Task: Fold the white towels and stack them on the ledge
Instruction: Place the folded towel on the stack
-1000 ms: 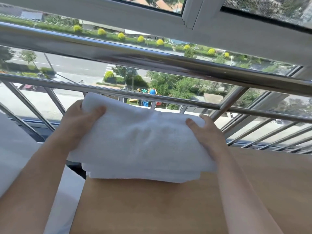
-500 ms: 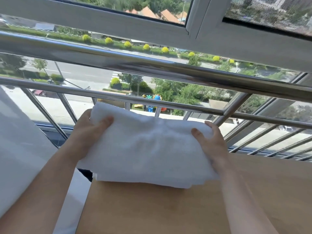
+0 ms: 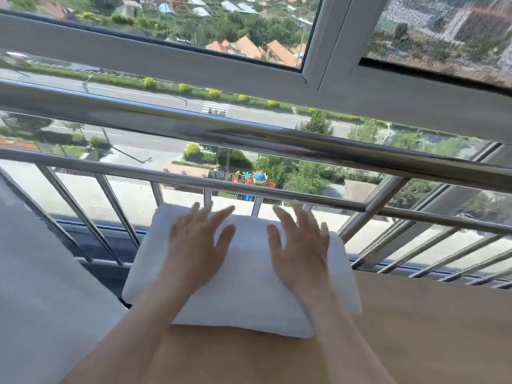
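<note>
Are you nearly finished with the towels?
One folded white towel already lies on the light wooden ledge, beside the shiny metal railing. Right now the left hand and right hand are spread flat over it, fingers open. White cloth at the left may be left to fold.

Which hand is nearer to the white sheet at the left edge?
Left. The left hand lies flat on the folded towel's left half, closest to the white sheet. The right hand lies on its right half, farther away.
</note>
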A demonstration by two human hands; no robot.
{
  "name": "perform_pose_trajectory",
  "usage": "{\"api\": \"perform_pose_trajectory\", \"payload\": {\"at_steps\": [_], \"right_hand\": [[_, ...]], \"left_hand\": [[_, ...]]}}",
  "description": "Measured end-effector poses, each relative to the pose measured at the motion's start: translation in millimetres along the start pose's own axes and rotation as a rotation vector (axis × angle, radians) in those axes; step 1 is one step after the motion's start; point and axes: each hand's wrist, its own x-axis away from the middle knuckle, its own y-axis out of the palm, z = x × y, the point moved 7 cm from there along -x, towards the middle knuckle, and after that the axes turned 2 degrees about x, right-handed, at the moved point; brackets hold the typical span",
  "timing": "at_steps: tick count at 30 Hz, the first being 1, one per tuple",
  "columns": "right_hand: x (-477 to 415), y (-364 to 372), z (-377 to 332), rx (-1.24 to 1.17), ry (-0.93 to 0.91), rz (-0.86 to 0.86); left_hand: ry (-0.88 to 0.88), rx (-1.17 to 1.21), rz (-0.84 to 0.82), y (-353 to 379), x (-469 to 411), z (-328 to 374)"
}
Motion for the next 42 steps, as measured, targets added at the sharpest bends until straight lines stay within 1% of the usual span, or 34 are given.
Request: {"api": "perform_pose_trajectory", "payload": {"at_steps": [1,2,4,7,10,14,17,19,21,23,26,28,30,32,35,39,42], "right_hand": [[3,14,-19,-0.016,-0.053,-0.08],[6,29,-30,0.004,-0.08,-0.167],[13,50,-31,0.065,-0.079,-0.277],[11,56,-15,0.085,-0.058,-0.262],[11,57,-4,0.135,-0.027,-0.281],[13,61,10,0.18,-0.003,-0.31],[14,59,32,0.212,0.042,-0.324],[19,57,48,0.23,0.088,-0.328],[26,55,60,0.206,0.137,-0.347],[33,48,74,0.145,0.183,-0.346],[36,33,94,-0.025,0.266,-0.363],[44,24,101,-0.087,0.278,-0.381],[54,17,103,-0.121,0.28,-0.369],[67,10,105,-0.167,0.287,-0.348],[93,0,111,-0.214,0.274,-0.343],[129,-28,129,-0.246,0.219,-0.324],[157,-55,154,-0.223,0.222,-0.283]], "left_hand": [[0.047,0.001,-0.107,19,5,16],[0.084,-0.049,-0.187,36,11,25],[0.101,-0.192,-0.266,57,19,24],[0.064,-0.265,-0.271,60,17,7],[0.018,-0.326,-0.316,56,12,-10],[-0.088,-0.344,-0.323,43,11,-51],[-0.098,-0.382,-0.301,39,13,-63],[-0.092,-0.374,-0.322,42,12,-63],[-0.09,-0.382,-0.366,44,11,-61],[-0.087,-0.392,-0.368,43,13,-59],[-0.097,-0.403,-0.353,37,13,-52],[-0.134,-0.421,-0.374,36,15,-43],[-0.182,-0.41,-0.358,40,17,-27],[-0.171,-0.353,-0.351,50,24,-3],[-0.086,-0.305,-0.346,68,41,39],[0.077,-0.347,-0.374,93,76,106],[0.172,-0.297,-0.444,114,114,151]]}}
